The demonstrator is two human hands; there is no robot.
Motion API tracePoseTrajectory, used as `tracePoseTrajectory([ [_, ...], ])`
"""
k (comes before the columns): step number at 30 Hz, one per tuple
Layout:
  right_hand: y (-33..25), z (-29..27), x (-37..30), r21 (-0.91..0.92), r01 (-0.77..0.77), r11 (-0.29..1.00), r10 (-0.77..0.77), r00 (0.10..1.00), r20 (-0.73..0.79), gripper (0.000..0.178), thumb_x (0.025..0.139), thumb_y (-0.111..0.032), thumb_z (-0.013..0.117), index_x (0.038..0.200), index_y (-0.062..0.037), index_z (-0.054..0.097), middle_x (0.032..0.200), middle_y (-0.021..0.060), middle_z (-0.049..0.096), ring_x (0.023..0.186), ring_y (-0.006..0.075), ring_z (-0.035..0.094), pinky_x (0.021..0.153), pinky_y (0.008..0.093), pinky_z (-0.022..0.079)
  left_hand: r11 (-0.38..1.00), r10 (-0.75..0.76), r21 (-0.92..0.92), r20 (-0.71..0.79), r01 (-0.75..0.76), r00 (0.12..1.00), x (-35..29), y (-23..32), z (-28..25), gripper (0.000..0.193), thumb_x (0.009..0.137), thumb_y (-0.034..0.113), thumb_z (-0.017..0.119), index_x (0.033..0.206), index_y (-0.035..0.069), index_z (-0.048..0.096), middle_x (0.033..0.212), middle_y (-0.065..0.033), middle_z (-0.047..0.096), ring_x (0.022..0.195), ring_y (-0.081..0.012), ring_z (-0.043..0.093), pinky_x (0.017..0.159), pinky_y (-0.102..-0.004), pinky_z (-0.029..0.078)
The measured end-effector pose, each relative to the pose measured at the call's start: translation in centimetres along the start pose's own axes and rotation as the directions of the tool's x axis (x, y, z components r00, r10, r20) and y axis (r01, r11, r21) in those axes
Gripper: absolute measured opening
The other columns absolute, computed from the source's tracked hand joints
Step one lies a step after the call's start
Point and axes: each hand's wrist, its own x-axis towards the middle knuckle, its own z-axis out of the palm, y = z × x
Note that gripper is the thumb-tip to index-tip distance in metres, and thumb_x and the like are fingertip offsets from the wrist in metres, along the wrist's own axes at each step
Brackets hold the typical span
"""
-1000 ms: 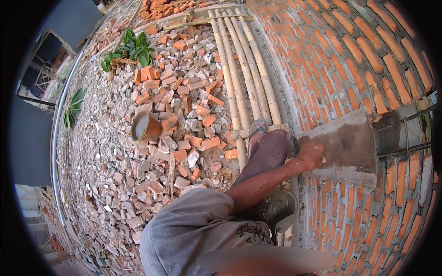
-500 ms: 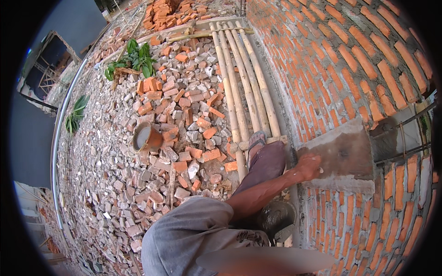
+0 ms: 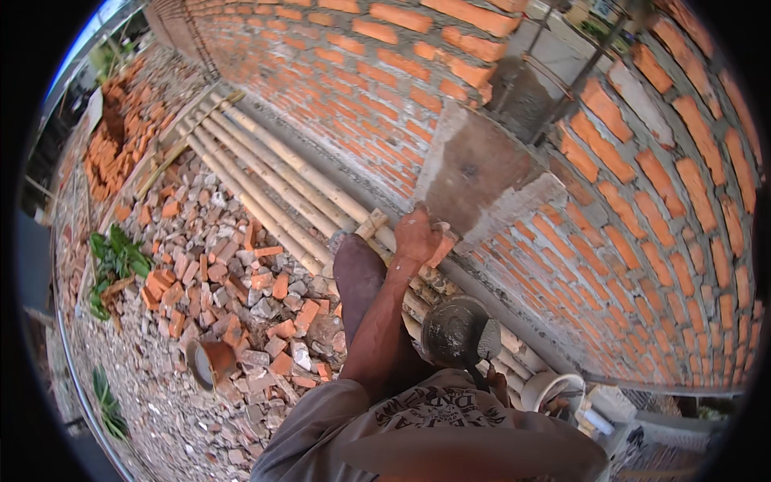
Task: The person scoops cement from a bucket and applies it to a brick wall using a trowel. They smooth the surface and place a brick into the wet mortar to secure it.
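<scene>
Many brick courses (image 3: 668, 201) stand mortared; gap with rebar (image 3: 591, 60) above panel (image 3: 475, 165) looks unfilled. Left hand (image 3: 419, 236) curled at panel's lower edge, hold unclear; right hand (image 3: 498, 386) grips trowel (image 3: 491, 340) at bucket's (image 3: 456, 299) right edge.

Right hand (image 3: 498, 386) can barely be made out past the shirt (image 3: 450, 402), the foot (image 3: 338, 239) is mostly covered by the leg (image 3: 360, 269), and the bottom's kinda smudged by a blurry oval (image 3: 474, 456).
</scene>
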Motion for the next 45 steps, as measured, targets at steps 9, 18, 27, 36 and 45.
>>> tracePoseTrajectory([
  [9,-1.8,-1.6,-3.6,0.141,0.047,0.989,-0.029,0.992,-0.126,0.068,0.070,-0.029,0.061,0.132,-0.0147,0.037,0.110,0.0213,0.060,0.104,0.0346,0.059,0.085,0.0436,0.049,0.999,0.035,0.028,0.014,-0.035,0.999,0.0,0.7,-1.0,0.033,0.073,0.021,0.071,0.091,-0.004,0.062,0.083,-0.0219,0.065,0.079,-0.0386,0.062,0.070,-0.0446,0.047],
  [18,-1.0,-0.4,-1.2,0.238,-0.153,0.959,0.153,0.988,0.018,0.065,0.065,-0.038,0.067,0.117,-0.0014,0.054,0.112,0.0196,0.059,0.107,0.0314,0.058,0.088,0.0373,0.048,1.000,-0.006,0.014,0.055,0.006,0.998,0.1,1.2,-1.2,0.037,0.072,0.021,0.072,0.095,-0.006,0.062,0.079,-0.0216,0.066,0.077,-0.0370,0.064,0.070,-0.0424,0.048],
  [27,-0.7,0.4,-0.9,0.291,-0.190,0.938,0.209,0.977,-0.032,0.065,0.064,-0.038,0.069,0.114,0.0010,0.055,0.110,0.0186,0.062,0.104,0.0280,0.060,0.087,0.0371,0.049,0.999,0.026,0.035,0.063,-0.028,0.998,0.2,0.4,-0.7,0.039,0.073,0.021,0.073,0.097,-0.008,0.061,0.080,-0.0225,0.066,0.077,-0.0358,0.064,0.069,-0.0417,0.049],
  [36,-0.4,0.8,-0.2,0.286,-0.179,0.941,0.190,0.982,-0.011,0.068,0.060,-0.040,0.070,0.112,0.0018,0.055,0.106,0.0191,0.063,0.099,0.0292,0.062,0.083,0.0372,0.051,0.998,0.017,0.059,0.078,-0.022,0.997,0.1,0.5,-0.9,0.039,0.073,0.022,0.072,0.095,-0.008,0.062,0.082,-0.0242,0.065,0.078,-0.0381,0.064,0.069,-0.0411,0.049],
  [45,-1.2,-0.1,-1.3,0.143,-0.084,0.986,0.093,0.994,-0.057,0.052,0.067,-0.033,0.063,0.114,-0.0116,0.057,0.102,0.0192,0.063,0.097,0.0313,0.063,0.082,0.0401,0.051,0.999,0.016,0.048,0.077,-0.020,0.997,0.2,0.2,-0.9,0.039,0.072,0.022,0.073,0.094,-0.008,0.062,0.081,-0.0235,0.065,0.077,-0.0370,0.064,0.069,-0.0413,0.050],
])
